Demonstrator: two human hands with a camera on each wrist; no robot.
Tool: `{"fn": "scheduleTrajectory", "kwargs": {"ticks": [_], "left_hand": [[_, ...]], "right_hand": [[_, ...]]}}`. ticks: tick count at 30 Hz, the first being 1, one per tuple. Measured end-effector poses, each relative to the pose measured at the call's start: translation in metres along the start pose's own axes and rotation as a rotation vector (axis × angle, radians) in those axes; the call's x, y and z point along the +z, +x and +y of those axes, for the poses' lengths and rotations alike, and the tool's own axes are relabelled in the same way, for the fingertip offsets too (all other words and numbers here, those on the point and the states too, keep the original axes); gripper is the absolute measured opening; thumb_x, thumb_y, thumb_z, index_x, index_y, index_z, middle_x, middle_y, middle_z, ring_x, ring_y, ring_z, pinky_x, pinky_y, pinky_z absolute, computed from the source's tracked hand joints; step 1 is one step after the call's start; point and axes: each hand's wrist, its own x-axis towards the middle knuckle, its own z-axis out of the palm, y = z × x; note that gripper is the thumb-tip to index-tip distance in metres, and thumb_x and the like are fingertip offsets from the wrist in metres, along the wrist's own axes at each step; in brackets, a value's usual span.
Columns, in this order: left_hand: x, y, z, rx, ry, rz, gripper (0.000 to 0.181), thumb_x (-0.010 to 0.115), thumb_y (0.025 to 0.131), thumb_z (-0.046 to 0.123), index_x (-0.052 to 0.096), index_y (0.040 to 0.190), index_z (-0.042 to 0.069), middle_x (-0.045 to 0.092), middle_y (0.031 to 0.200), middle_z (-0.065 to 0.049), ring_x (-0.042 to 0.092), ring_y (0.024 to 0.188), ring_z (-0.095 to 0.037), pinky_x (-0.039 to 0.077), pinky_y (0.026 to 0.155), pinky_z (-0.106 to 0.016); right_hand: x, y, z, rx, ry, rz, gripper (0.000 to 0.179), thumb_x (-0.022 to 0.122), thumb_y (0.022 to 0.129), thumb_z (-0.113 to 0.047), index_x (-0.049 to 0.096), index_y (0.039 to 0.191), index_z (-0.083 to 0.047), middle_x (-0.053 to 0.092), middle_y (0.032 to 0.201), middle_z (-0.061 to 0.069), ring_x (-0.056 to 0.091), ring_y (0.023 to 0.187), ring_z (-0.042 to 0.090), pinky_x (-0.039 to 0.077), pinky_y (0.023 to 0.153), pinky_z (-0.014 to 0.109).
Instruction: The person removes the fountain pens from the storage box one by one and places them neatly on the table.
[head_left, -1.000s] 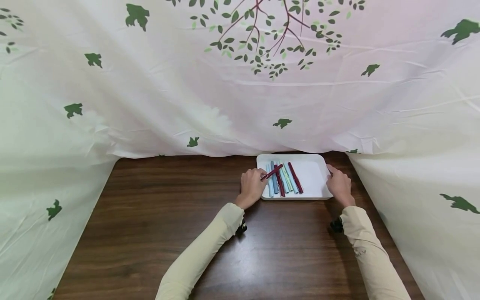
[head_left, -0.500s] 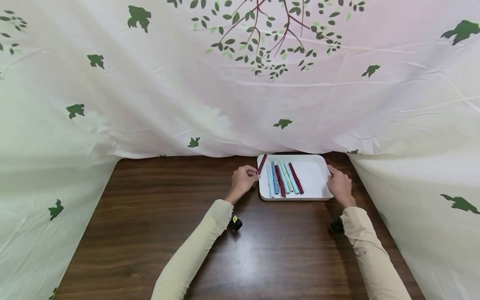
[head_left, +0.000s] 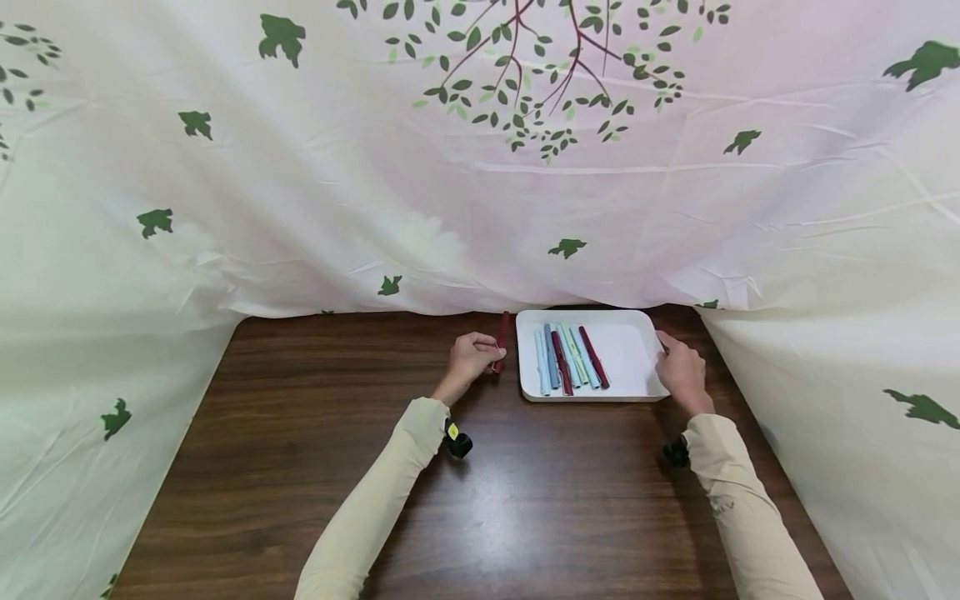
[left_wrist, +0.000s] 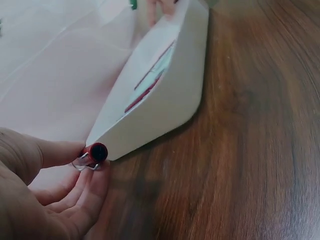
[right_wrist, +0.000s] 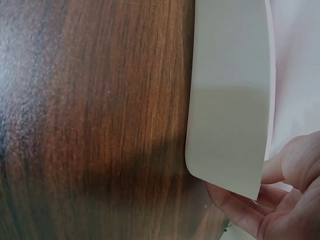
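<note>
My left hand (head_left: 468, 364) pinches a dark red pen (head_left: 502, 340) between thumb and fingers, just left of the white tray (head_left: 633, 354). In the left wrist view the pen (left_wrist: 98, 152) points its round dark end at the camera, its wire clip showing below. My right hand (head_left: 681, 371) grips the tray's right end. The right wrist view has its thumb at the rim and fingers under the tray wall (right_wrist: 227, 110). Inside the tray lie several pens side by side: dark red (head_left: 595, 358), light blue (head_left: 542, 363), grey-blue (head_left: 552, 358) and pale green (head_left: 576, 354).
The brown wooden table (head_left: 315, 433) stretches left and in front of the tray. Behind it hangs a pale cloth (head_left: 450, 208) printed with leaves and birds, which also covers both sides. The tray stands near the table's back edge.
My left hand has lifted the dark red pen from over the tray and moved it left past the rim, turning it upright in view. The right hand stays at the tray.
</note>
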Motion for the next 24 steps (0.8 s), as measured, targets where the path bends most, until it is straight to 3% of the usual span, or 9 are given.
{"fn": "scheduleTrajectory", "kwargs": {"ticks": [4,9,16,24], "left_hand": [[-0.010,0.002,-0.002,-0.094,-0.134,-0.073,0.046,0.074,0.094,0.004,0.061,0.135,-0.011,0.073,0.112,-0.024,0.069,0.077,-0.012,0.061,0.068,-0.028],[-0.022,0.004,-0.007,-0.168,-0.142,-0.103,0.044,0.073,0.097,0.006,0.062,0.136,-0.009,0.070,0.121,-0.023,0.070,0.086,-0.015,0.062,0.078,-0.032],[-0.032,0.002,-0.011,-0.202,-0.135,-0.061,0.039,0.073,0.097,0.005,0.065,0.133,-0.009,0.072,0.118,-0.022,0.071,0.084,-0.016,0.063,0.082,-0.037],[-0.036,0.001,-0.014,-0.210,-0.107,0.008,0.033,0.074,0.096,0.005,0.069,0.126,-0.009,0.074,0.117,-0.022,0.072,0.083,-0.015,0.062,0.070,-0.028]], "right_hand": [[0.001,0.001,-0.001,-0.003,0.007,0.005,0.046,0.051,0.101,0.000,0.053,0.146,0.007,0.057,0.133,0.039,0.063,0.100,0.060,0.047,0.086,0.069],[0.002,0.001,-0.002,-0.007,0.012,0.003,0.046,0.051,0.100,0.000,0.053,0.146,0.007,0.057,0.133,0.040,0.063,0.099,0.060,0.047,0.086,0.069],[0.003,0.001,-0.003,-0.012,0.011,0.000,0.046,0.051,0.100,0.000,0.053,0.146,0.008,0.058,0.131,0.040,0.062,0.099,0.061,0.046,0.085,0.069],[0.001,0.001,0.000,0.010,0.010,-0.010,0.047,0.050,0.101,0.000,0.052,0.147,0.008,0.058,0.131,0.041,0.062,0.103,0.061,0.047,0.086,0.069]]}}
